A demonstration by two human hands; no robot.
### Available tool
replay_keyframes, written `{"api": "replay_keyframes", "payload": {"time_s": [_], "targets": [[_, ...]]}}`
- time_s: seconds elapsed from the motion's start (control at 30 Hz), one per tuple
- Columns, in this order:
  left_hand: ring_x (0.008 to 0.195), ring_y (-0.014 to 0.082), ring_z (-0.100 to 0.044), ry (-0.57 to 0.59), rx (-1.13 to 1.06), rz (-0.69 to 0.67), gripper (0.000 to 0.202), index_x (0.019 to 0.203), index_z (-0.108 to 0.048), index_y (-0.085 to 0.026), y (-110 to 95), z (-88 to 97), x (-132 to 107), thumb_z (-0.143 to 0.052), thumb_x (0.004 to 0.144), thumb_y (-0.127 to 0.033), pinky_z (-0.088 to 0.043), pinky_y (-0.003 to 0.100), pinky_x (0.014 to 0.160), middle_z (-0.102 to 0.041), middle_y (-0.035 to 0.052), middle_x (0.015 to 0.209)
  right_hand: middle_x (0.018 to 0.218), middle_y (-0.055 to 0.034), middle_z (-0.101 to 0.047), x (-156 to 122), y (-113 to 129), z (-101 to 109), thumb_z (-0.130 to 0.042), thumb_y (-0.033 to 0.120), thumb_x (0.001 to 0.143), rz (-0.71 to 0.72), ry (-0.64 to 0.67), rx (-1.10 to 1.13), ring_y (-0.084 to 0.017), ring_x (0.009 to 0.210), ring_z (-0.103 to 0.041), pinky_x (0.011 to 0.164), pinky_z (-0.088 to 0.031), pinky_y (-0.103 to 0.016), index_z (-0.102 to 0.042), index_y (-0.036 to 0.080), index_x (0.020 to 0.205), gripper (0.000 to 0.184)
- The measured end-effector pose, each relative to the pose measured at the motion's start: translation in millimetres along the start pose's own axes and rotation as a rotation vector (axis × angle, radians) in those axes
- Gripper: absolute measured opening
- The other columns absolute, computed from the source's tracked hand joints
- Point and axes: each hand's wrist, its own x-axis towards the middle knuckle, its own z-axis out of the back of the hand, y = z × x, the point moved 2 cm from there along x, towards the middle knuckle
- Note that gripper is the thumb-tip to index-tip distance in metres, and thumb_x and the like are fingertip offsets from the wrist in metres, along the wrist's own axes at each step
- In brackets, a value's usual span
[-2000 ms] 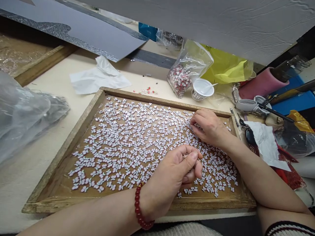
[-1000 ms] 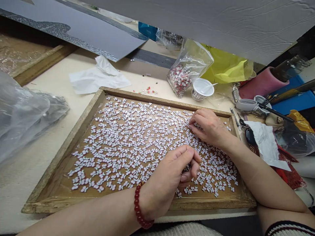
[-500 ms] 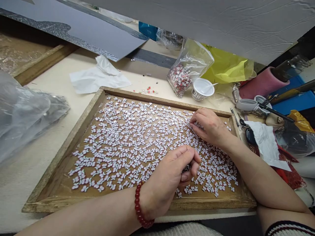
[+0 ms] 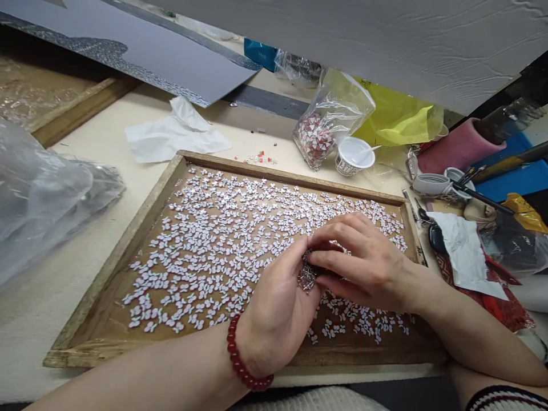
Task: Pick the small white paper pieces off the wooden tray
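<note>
My left hand point(image 4: 280, 302), with a red bead bracelet point(image 4: 240, 354) at the wrist, is cupped around a heap of small silvery metal pieces point(image 4: 307, 276); their exact kind is too small to tell. Bent over that heap is my right hand point(image 4: 363, 260), its fingertips closed in on the pieces, thumb partly hidden. Both hands are above a wooden-framed tray point(image 4: 149, 197). Many small white-lilac, cherry-like shapes point(image 4: 205, 245) lie spread over its brown bottom, and the hands cover some of them.
Behind the tray are a crumpled tissue point(image 4: 175, 134), a clear bag of red-and-white pieces point(image 4: 314, 140) and a white cup point(image 4: 354, 157). Plastic wrap point(image 4: 47, 200) lies left. On the right are a pink roll point(image 4: 462, 147), tape rolls point(image 4: 430, 184) and white paper point(image 4: 466, 248).
My right hand has left the tray's right part and come down and left to the left palm. My left hand has turned and opened more, so the metal pieces show.
</note>
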Motion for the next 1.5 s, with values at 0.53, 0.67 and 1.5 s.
{"api": "replay_keyframes", "payload": {"time_s": [0.53,0.67,1.5], "targets": [[0.086,0.0123,-0.048,0.118,0.054,-0.034,0.019,0.086,-0.067,-0.015,4,3.6,0,-0.052,0.094,-0.024,-0.048,0.023,0.075,-0.056,0.0031,0.090,0.084,-0.0091,-0.068,1,-6,1,-0.061,0.015,0.086,-0.039,-0.192,0.213,-0.018,0.083,-0.056,0.077,-0.048,-0.036,-0.059,0.013,0.080,0.007],[0.088,0.0130,-0.050,0.165,0.087,-0.060,0.016,0.087,-0.067,-0.015,2,2.3,-2,-0.056,0.093,-0.026,-0.049,0.025,0.076,-0.057,0.0035,0.092,0.083,-0.0079,-0.066,0,-7,6,-0.065,0.014,0.084,-0.089,-0.263,0.211,-0.017,0.081,-0.058,0.076,-0.048,-0.035,-0.060,0.014,0.082,0.005],[0.055,0.0048,-0.036,0.170,0.245,0.129,0.016,0.099,-0.060,-0.012,9,3.8,-4,-0.048,0.095,-0.023,-0.029,0.017,0.049,-0.053,-0.0006,0.075,0.083,-0.0057,-0.065,-26,-86,-2,-0.057,0.014,0.084,-0.319,-0.216,-0.149,-0.020,0.082,-0.058,0.077,-0.048,-0.037,-0.056,0.020,0.082,0.006]]}}
